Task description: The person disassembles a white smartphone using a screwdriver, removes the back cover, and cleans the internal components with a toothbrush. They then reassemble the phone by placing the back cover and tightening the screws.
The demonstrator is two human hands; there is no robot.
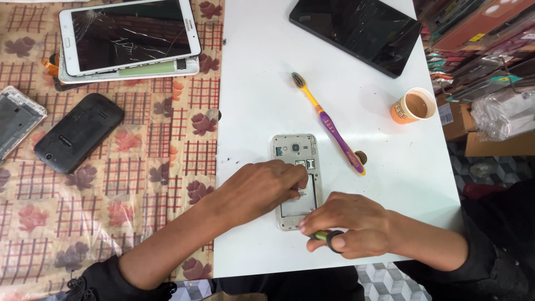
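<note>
An opened phone (295,150) lies back-side up, its cover off, on the white table (262,83). My left hand (257,189) rests over the phone's left side, its fingertips pressing into the bare battery bay. My right hand (348,226) sits at the phone's lower right corner and grips a small screwdriver (327,236) with a green and black handle; its tip is hidden under my fingers.
A purple and yellow toothbrush (330,125) lies right of the phone. A paper cup of tea (413,106) stands further right. A black tablet (356,30) lies at the back. Left, on the patterned cloth (139,167): cracked white tablet (129,34), black phone (78,132), silver phone frame (16,120).
</note>
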